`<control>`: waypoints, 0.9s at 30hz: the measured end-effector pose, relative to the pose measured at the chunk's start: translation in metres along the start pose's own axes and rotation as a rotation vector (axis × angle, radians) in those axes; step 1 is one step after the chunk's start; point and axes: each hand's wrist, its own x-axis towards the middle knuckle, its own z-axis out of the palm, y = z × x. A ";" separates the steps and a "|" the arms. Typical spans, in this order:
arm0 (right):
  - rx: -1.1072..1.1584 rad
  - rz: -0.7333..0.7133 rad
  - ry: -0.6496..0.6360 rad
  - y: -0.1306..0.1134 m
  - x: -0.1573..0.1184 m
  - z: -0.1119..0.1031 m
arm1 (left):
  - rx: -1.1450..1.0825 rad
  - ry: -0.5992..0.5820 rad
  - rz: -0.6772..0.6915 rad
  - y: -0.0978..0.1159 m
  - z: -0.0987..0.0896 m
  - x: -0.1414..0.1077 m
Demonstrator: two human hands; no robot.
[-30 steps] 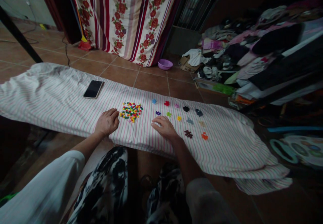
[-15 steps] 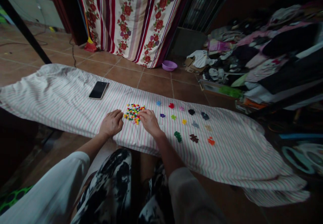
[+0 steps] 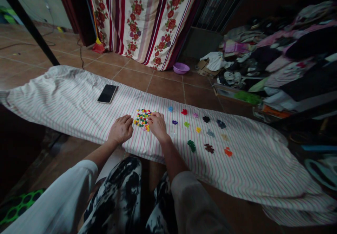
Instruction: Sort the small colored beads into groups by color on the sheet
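On the striped cloth point(image 3: 147, 146) lies a pile of small mixed-colour pieces point(image 3: 142, 117), mostly yellow, green, red and white; they are too small to name exactly. My left hand point(image 3: 121, 129) rests palm down at the pile's left edge, fingers extended. At the pile's right edge, my right hand point(image 3: 158, 125) has its fingertips pinched together; whatever is between them is hidden. To the right sit several single-colour groups, among them light blue pieces point(image 3: 170, 109), red pieces point(image 3: 184, 111), purple pieces point(image 3: 174, 122), dark green pieces point(image 3: 191, 145), brown pieces point(image 3: 209, 148) and orange pieces point(image 3: 228, 151).
A phone point(image 3: 107, 93) lies on the cloth, left of the pile. Beyond the cloth-covered surface are a purple basin point(image 3: 181, 68), a red broom head point(image 3: 98, 46) and a floral curtain point(image 3: 155, 23). Heaped clothes point(image 3: 279, 51) fill the far right.
The view has shifted, so everything sits slightly farther right. My right hand's fingers have moved a little within the pile's right side. My left hand stays beside the pile.
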 end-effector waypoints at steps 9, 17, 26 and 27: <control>-0.075 0.074 -0.027 -0.012 0.008 0.003 | -0.001 -0.003 0.006 0.000 0.000 0.000; -0.074 0.095 -0.027 -0.016 0.013 0.008 | -0.023 -0.008 0.001 0.000 -0.001 0.000; -0.042 0.055 0.041 -0.010 0.009 0.002 | -0.023 -0.004 0.004 -0.001 0.000 0.000; -0.042 0.051 0.048 -0.009 0.009 0.001 | -0.023 -0.004 0.002 -0.001 0.000 0.000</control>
